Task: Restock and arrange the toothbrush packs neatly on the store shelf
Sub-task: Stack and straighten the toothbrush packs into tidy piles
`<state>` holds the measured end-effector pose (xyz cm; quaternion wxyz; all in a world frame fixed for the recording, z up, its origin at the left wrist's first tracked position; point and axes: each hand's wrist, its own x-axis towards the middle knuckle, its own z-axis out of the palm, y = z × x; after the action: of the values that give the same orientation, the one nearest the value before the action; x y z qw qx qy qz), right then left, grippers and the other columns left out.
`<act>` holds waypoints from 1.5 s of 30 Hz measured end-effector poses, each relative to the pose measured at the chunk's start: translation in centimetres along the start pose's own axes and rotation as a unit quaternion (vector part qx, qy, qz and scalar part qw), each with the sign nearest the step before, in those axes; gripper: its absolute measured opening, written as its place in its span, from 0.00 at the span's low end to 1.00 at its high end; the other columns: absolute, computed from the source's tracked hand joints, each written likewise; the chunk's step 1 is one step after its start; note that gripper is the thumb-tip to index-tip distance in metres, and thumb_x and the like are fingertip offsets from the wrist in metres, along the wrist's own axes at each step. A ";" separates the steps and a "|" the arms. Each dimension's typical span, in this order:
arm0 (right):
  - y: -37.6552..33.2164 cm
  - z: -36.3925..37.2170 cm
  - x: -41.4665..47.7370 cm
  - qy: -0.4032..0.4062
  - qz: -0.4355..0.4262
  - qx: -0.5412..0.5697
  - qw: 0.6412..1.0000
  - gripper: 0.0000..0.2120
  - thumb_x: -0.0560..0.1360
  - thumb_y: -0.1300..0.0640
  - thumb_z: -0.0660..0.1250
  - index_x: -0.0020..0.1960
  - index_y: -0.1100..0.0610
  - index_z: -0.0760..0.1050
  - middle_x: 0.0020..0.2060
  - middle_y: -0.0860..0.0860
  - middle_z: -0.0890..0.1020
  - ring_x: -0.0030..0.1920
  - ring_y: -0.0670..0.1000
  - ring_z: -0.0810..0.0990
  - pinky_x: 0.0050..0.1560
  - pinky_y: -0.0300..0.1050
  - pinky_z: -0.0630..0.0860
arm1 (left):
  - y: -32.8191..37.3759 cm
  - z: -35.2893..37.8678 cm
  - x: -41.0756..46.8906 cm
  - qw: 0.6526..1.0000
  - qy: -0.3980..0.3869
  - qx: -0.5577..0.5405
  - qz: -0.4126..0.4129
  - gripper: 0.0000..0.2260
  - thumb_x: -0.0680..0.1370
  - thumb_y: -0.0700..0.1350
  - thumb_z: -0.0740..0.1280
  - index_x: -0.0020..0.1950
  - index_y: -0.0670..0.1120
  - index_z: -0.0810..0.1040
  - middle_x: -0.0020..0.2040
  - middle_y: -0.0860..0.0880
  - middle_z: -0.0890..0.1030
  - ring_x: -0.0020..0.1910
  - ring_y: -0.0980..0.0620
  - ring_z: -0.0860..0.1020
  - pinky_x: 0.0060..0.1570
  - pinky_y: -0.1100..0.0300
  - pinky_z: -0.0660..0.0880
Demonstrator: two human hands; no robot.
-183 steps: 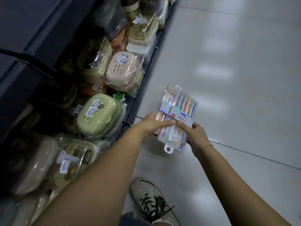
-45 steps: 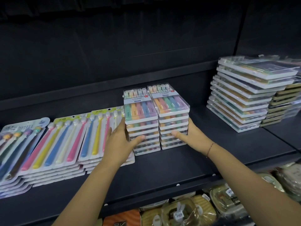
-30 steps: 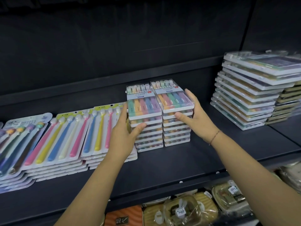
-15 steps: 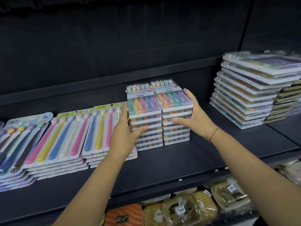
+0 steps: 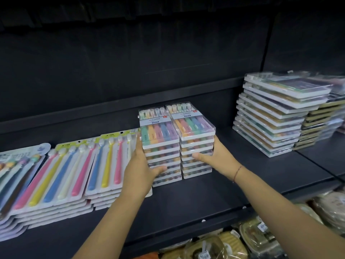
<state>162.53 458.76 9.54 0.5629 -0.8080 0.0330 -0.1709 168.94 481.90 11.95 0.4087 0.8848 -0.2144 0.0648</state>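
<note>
Two side-by-side stacks of clear toothbrush packs stand in the middle of the dark shelf (image 5: 186, 200). The left stack (image 5: 158, 129) and the right stack (image 5: 192, 122) touch each other, and each holds several packs. My left hand (image 5: 139, 169) presses flat against the left stack's outer side, its thumb lying across the front of the lower packs. My right hand (image 5: 218, 156) presses the right stack's outer side in the same way, thumb over the front edges. The stacks sit squeezed between both palms.
Flat blister packs of coloured toothbrushes (image 5: 65, 174) lie in overlapping piles to the left, touching my left hand. A tall, slightly skewed stack of larger packs (image 5: 270, 116) stands at the right. Wrapped containers (image 5: 214, 245) fill the shelf below.
Six seconds ago both hands held one pack over the floor. In the last second both hands slid a little lower down the stacks' sides, and the stacks stayed in place.
</note>
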 end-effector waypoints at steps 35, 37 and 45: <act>1.5 -1.1 -2.2 0.017 0.040 -0.022 0.999 0.47 0.67 0.48 0.77 0.78 0.50 0.53 0.70 0.38 0.67 0.67 0.35 0.68 0.69 0.34 0.65 | 0.2 -1.3 -1.8 0.982 0.019 0.189 -0.004 0.59 0.61 0.70 0.71 0.80 0.49 0.43 0.76 0.50 0.66 0.74 0.49 0.66 0.75 0.48 0.56; 0.2 -3.8 -3.2 0.101 0.011 -0.015 0.995 0.46 0.66 0.43 0.72 0.78 0.52 0.55 0.70 0.43 0.67 0.69 0.40 0.69 0.69 0.38 0.64 | 2.3 -1.4 -3.7 0.992 0.098 0.075 0.016 0.56 0.61 0.67 0.71 0.80 0.51 0.47 0.78 0.51 0.62 0.75 0.48 0.61 0.74 0.50 0.58; -3.4 -17.9 -6.1 0.436 -0.095 -0.034 0.894 0.20 0.73 0.46 0.72 0.58 0.53 0.71 0.51 0.55 0.77 0.48 0.46 0.76 0.51 0.38 0.76 | 16.4 9.7 -2.9 0.950 -0.120 -0.283 0.060 0.33 0.74 0.67 0.61 0.76 0.57 0.62 0.74 0.62 0.64 0.72 0.64 0.62 0.69 0.64 0.61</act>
<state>150.71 445.40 16.70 0.4456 -0.6700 0.2041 -0.5575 158.68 466.14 16.11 0.6092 0.7194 -0.3238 -0.0809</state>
